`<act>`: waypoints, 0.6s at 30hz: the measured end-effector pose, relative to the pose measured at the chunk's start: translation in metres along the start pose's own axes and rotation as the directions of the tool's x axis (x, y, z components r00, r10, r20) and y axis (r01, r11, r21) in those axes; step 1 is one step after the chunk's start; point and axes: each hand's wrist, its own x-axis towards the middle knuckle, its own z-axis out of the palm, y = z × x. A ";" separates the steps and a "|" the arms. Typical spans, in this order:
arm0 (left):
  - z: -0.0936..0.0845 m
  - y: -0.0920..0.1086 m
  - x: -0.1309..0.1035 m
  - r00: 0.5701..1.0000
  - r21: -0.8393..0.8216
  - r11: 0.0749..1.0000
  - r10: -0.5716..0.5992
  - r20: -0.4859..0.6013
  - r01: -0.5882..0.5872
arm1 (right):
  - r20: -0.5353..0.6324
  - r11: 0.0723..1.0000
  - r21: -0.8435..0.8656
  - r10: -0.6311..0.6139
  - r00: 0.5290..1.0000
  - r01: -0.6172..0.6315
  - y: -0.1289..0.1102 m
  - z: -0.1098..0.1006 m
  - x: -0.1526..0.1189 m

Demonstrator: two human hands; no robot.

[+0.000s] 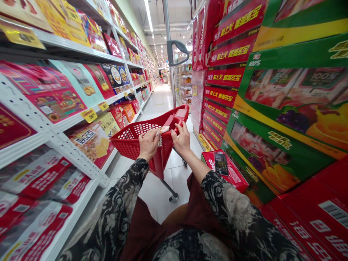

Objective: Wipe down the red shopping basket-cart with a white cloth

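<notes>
The red cart (157, 165) is standing in front of the person's knees, and a small whitish crumpled piece (164, 129) is lying along its near upper edge, by the raised end section. The left hand (148, 144) is pinching this piece, its fingers bending around it and pressing close to the rim. The right hand (181, 140) is touching the raised end of the cart, its fingers curling over the red plastic; whether they are gripping hard or only resting, I cannot tell.

The soft piece is probably calling for a light pinch near its free end, with the fingertips doing the fine work and the wrist giving little force. Since the cart is standing on casters (174, 197), a sideways push could be setting it rolling, so the right hand would be serving best by bracing the end section while the left is working. The rim is curving there, so a loose pinch may be slipping.

To the left of the cart, white shelving (49, 135) is holding packaged foods. To its right, stacked drink cartons (223, 77) are rising, and nearer the person a red box (235, 175) is bearing a dark flat item (221, 164). Beyond the cart, a grey post (168, 21) is standing upright.
</notes>
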 end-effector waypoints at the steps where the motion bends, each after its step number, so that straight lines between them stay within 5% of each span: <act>1: -0.001 -0.003 0.001 0.999 -0.001 0.999 -0.044 0.015 0.044 | 0.000 1.000 0.005 -0.005 1.000 0.005 -0.001 0.000 0.000; 5: -0.002 -0.002 0.008 0.991 0.008 0.994 -0.111 0.073 0.111 | -0.011 0.999 0.038 -0.031 0.999 0.031 0.001 0.002 0.001; 18: 0.007 0.037 -0.004 0.998 0.086 0.995 0.043 0.038 -0.046 | -0.072 0.998 0.030 -0.052 0.996 0.055 0.031 -0.013 0.010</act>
